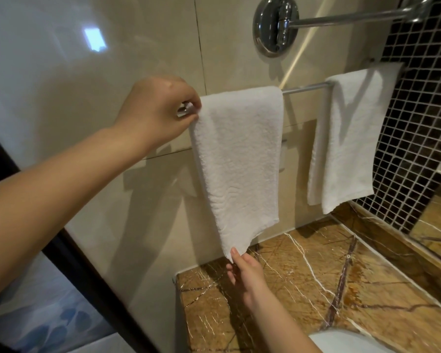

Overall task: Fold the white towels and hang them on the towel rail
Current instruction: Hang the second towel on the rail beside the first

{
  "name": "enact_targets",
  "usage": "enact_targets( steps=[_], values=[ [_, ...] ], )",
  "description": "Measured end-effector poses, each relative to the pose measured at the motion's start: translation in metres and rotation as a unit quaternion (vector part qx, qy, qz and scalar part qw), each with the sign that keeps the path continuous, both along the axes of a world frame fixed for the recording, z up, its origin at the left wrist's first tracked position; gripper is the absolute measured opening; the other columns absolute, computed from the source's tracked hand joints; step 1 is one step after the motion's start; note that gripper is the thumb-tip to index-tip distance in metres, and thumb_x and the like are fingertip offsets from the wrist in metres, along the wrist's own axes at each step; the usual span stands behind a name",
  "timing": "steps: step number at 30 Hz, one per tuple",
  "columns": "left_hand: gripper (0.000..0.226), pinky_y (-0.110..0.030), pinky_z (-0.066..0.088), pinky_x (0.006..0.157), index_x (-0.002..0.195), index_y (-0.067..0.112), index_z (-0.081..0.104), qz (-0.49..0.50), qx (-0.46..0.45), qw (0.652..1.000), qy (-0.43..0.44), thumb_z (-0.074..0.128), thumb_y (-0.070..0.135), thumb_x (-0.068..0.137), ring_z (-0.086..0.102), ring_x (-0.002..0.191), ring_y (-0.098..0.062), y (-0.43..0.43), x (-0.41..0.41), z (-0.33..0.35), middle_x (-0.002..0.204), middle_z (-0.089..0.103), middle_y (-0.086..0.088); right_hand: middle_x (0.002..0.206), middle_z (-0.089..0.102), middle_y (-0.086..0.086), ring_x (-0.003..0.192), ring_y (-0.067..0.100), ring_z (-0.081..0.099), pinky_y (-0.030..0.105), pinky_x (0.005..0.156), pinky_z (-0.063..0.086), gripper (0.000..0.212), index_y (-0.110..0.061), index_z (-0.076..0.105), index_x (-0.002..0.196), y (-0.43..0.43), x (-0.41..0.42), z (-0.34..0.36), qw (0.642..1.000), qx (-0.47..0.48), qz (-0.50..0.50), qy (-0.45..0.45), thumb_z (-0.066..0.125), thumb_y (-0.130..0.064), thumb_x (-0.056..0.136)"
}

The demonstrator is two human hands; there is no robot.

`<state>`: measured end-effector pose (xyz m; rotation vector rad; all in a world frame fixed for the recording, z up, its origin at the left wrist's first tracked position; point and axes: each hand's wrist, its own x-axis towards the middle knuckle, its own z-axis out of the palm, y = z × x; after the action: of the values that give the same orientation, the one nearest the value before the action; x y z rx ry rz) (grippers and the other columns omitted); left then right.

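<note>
Head camera looked down into a bathroom corner. The towel rail (306, 87) ran along a glossy beige tiled wall (99, 59), and under the rail sat a brown marble tabletop (329, 289) with white and dark veins. Past the rail's far end the wall switched to dark mosaic tile (418, 118) with pale grout. Above the rail, a round chrome mount (275, 26) carried a thin arm.

Two white towels were draped over the rail with a bare stretch of rail between them. The far towel (346, 138) hung at the mosaic end, with neither hand on it. The near towel (237, 159) hung at the other end. The left hand (158, 108) had curled fingers pinching its top edge right at the rail's end. The right hand (245, 273) was down below the rail, thumb and fingers pinching the towel's bottom corner just above the tabletop.

Harder to see: the left hand covered most of the rail's end fitting, so only a bit of chrome peeked out. A white basin (341, 342) under the rail was cut off by the frame's bottom edge. The chrome arm ran out of frame at the top. A dark frame (87, 276) crossed the low corner away from the rail, and I couldn't tell what it belonged to.
</note>
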<state>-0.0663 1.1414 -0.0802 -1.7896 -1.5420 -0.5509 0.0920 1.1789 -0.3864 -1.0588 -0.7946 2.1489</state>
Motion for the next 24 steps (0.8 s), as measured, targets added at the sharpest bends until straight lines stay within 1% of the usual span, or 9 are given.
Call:
enact_targets(
  steps=[4, 6, 10, 15, 18, 20, 24],
  values=[
    [0.014, -0.037, 0.047, 0.068, 0.093, 0.011, 0.073, -0.004, 0.005, 1.000, 0.005, 0.067, 0.014, 0.081, 0.065, 0.083, -0.032, 0.003, 0.004, 0.000, 0.090, 0.071, -0.010, 0.085, 0.064, 0.004, 0.071, 0.012, 0.058, 0.016, 0.058, 0.054, 0.017, -0.007, 0.065, 0.099, 0.004, 0.003, -0.001, 1.000, -0.003, -0.013, 0.003, 0.067, -0.021, 0.088],
    [0.014, -0.038, 0.049, 0.068, 0.093, 0.011, 0.073, -0.006, 0.004, 1.000, 0.001, 0.066, 0.015, 0.081, 0.065, 0.083, -0.032, 0.005, 0.005, -0.001, 0.090, 0.070, -0.010, 0.086, 0.064, 0.004, 0.072, 0.012, 0.058, 0.015, 0.057, 0.054, 0.019, -0.007, 0.065, 0.100, 0.005, 0.005, -0.001, 1.000, -0.004, -0.014, 0.002, 0.067, -0.021, 0.088],
    [0.019, -0.038, 0.050, 0.067, 0.090, 0.012, 0.073, -0.017, 0.001, 1.000, -0.006, 0.060, 0.020, 0.078, 0.065, 0.082, -0.032, 0.009, 0.008, -0.001, 0.089, 0.070, -0.009, 0.078, 0.064, 0.002, 0.068, 0.012, 0.057, 0.015, 0.053, 0.052, 0.021, -0.005, 0.065, 0.101, 0.009, 0.008, -0.003, 1.000, -0.004, -0.011, -0.002, 0.067, -0.021, 0.088],
    [0.019, -0.038, 0.050, 0.066, 0.089, 0.013, 0.073, -0.026, -0.003, 1.000, -0.008, 0.059, 0.020, 0.078, 0.065, 0.081, -0.031, 0.014, 0.012, 0.000, 0.087, 0.070, -0.008, 0.079, 0.063, 0.003, 0.069, 0.011, 0.057, 0.016, 0.057, 0.052, 0.017, -0.007, 0.065, 0.098, 0.015, 0.010, -0.005, 1.000, 0.000, -0.015, -0.004, 0.067, -0.021, 0.088],
    [0.021, -0.040, 0.051, 0.066, 0.091, 0.016, 0.072, -0.016, -0.004, 1.000, -0.015, 0.058, 0.024, 0.079, 0.065, 0.084, -0.031, 0.019, 0.012, -0.001, 0.090, 0.070, -0.006, 0.077, 0.063, 0.003, 0.069, 0.012, 0.057, 0.019, 0.061, 0.052, 0.013, -0.008, 0.065, 0.094, 0.018, 0.011, -0.005, 1.000, -0.002, -0.019, 0.001, 0.067, -0.020, 0.088],
    [0.022, -0.041, 0.051, 0.067, 0.092, 0.016, 0.072, -0.016, -0.004, 1.000, -0.018, 0.056, 0.026, 0.080, 0.065, 0.085, -0.031, 0.022, 0.014, -0.001, 0.091, 0.070, -0.006, 0.078, 0.064, 0.003, 0.070, 0.012, 0.058, 0.020, 0.064, 0.053, 0.014, -0.008, 0.065, 0.094, 0.020, 0.012, -0.006, 1.000, -0.004, -0.021, 0.002, 0.068, -0.020, 0.087],
    [0.023, -0.042, 0.051, 0.067, 0.091, 0.015, 0.072, -0.023, -0.004, 1.000, -0.018, 0.055, 0.025, 0.080, 0.065, 0.085, -0.032, 0.027, 0.017, -0.001, 0.091, 0.070, -0.007, 0.078, 0.066, 0.002, 0.070, 0.012, 0.058, 0.019, 0.062, 0.052, 0.014, -0.008, 0.065, 0.095, 0.024, 0.015, -0.006, 1.000, -0.008, -0.026, 0.005, 0.068, -0.020, 0.087]
  ],
)
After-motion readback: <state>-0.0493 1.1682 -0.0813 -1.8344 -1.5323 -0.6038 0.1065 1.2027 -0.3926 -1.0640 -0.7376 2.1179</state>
